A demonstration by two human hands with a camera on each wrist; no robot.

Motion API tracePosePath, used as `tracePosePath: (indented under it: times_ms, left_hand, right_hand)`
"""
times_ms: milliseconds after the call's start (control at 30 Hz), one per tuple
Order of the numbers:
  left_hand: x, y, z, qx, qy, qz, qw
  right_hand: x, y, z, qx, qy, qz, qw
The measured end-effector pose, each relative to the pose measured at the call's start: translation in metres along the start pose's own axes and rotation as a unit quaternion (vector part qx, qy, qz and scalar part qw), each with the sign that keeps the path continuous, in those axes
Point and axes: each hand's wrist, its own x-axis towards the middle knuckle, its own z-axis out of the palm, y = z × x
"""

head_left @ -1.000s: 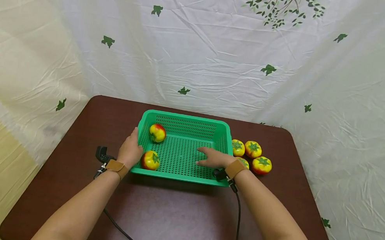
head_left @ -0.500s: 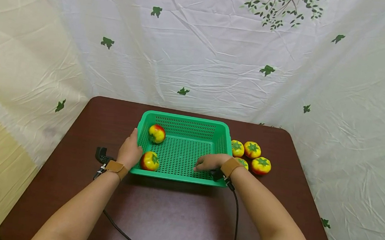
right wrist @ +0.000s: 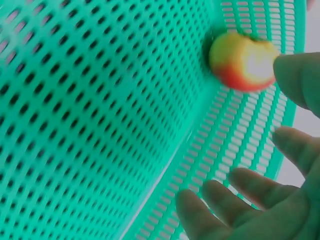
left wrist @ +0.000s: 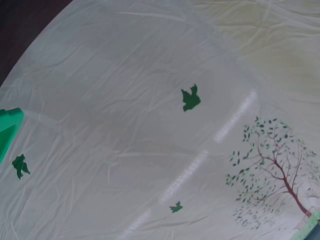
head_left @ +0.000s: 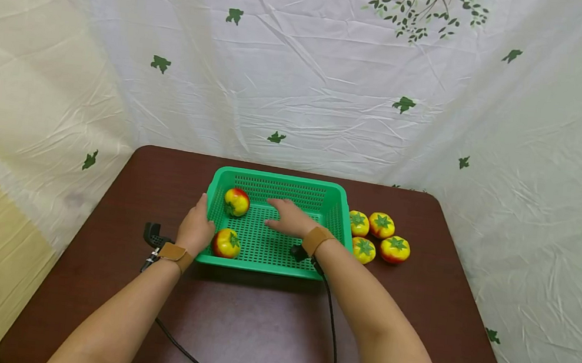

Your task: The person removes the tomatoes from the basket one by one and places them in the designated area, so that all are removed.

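Observation:
A green perforated plastic basket (head_left: 271, 268) lies on the table with two yellow-and-red persimmons inside, along its left side: one farther back (head_left: 237, 202) and one near the front (head_left: 227, 243). My left hand (head_left: 195, 227) holds the basket's left rim. Only a green basket corner (left wrist: 9, 125) shows in the left wrist view; that hand is out of its frame. Over the basket's middle, my right hand (head_left: 289, 218) reaches leftward with spread fingers, holding nothing. The right wrist view shows its fingers (right wrist: 245, 210) over the basket wall and a persimmon (right wrist: 242, 62) beyond the thumb.
Several more persimmons (head_left: 382, 225) with green leafy tops sit on the dark brown table (head_left: 259, 332) just right of the basket. White cloth (head_left: 322, 90) with leaf prints hangs behind and at the sides. Black cables (head_left: 331, 328) run from both wrist cameras.
My right hand has moved from the basket's right side, dipping with curled fingers, then left and farther back with fingers spread. The left hand, basket and persimmons stay put.

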Motion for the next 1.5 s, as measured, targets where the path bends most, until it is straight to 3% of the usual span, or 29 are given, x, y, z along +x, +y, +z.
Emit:
tracePosePath:
  times_ms: [367,733,1100,1500]
  left_hand:
    - [0.002,0.0,0.003,0.0,0.002,0.002,1.0]
    - [0.002,0.002,0.003,0.006,0.004,-0.002,1.0]
    - [0.002,0.001,0.004,0.004,0.005,0.001,1.0]
    - [0.004,0.0,0.003,0.01,0.009,0.007,0.9999]
  right_hand:
    - [0.023,-0.027,0.022,-0.002,0.04,-0.013,0.9991]
    - [0.035,-0.045,0.032,-0.063,0.025,-0.013,0.9976]
    - [0.039,-0.045,0.042,-0.088,0.031,0.011,0.9956]
    - [0.047,-0.048,0.044,-0.105,0.037,0.004,0.9938]
